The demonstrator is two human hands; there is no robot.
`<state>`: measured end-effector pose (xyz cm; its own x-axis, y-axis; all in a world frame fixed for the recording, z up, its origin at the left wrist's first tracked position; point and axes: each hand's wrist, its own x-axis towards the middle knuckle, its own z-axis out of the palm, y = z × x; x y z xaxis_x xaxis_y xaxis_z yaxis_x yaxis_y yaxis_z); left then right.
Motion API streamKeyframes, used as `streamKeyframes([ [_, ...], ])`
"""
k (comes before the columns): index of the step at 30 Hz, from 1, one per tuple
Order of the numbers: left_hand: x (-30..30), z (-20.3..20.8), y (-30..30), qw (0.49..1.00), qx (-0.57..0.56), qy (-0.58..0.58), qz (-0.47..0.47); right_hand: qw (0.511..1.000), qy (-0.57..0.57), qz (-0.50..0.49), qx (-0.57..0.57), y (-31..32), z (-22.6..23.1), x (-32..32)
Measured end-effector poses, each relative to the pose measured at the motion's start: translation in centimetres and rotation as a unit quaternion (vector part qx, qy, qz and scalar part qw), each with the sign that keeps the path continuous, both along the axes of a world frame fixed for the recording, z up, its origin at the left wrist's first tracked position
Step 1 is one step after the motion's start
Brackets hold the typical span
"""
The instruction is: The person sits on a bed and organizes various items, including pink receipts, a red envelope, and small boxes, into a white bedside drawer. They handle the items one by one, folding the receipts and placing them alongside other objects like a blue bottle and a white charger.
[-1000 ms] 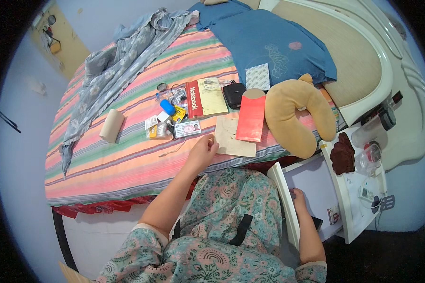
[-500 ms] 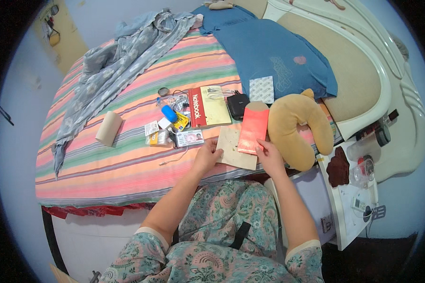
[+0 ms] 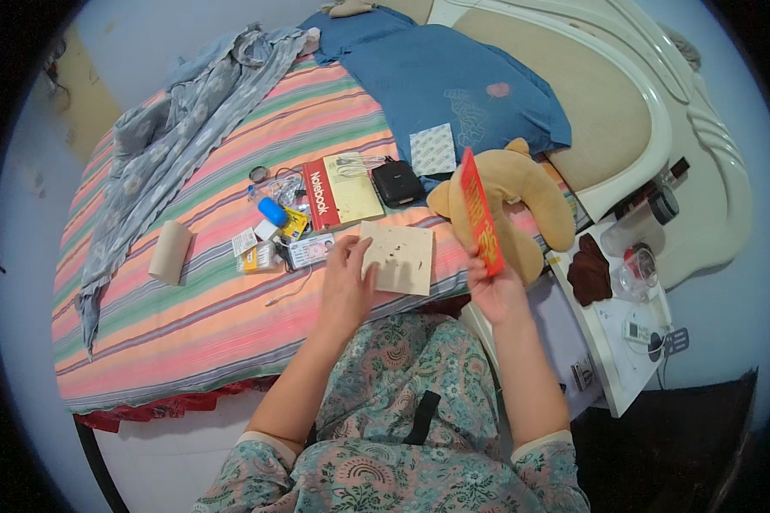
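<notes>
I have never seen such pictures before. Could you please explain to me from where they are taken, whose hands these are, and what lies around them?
There is no machine here: these are a person's two bare hands, seen from above by a wide camera worn on the head, so straight edges look bent. The right hand holds a red envelope up between its fingers. The left hand is at the left edge of a beige square sheet; whether it touches it, I cannot tell. On the striped bed also lie a notebook, a black case, a tan neck pillow and a beige roll.
</notes>
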<state>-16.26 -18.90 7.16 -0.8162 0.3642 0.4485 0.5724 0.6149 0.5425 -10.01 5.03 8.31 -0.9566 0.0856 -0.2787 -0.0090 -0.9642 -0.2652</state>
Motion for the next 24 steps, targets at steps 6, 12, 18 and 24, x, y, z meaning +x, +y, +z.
streamKeyframes([
  [6, 3.2, 2.5, 4.8, 0.737, 0.415, -0.483, -0.226, 0.978, 0.018, 0.178, -0.11, -3.9, -0.4, 8.1],
  [12, 6.0, 1.0, 9.7, 0.776, 0.337, -0.494, -0.201, 0.99, -0.018, 0.073, 0.121, -1.2, 0.6, 15.9],
  [18, 10.1, -2.5, 14.8, 0.743, 0.287, -0.561, -0.226, 0.934, -0.148, -0.149, 0.289, 2.8, -0.9, 23.7],
  [24, 11.9, -3.5, 19.0, 0.747, 0.216, -0.563, -0.279, 0.899, -0.199, -0.154, 0.359, 4.4, -2.3, 26.8],
])
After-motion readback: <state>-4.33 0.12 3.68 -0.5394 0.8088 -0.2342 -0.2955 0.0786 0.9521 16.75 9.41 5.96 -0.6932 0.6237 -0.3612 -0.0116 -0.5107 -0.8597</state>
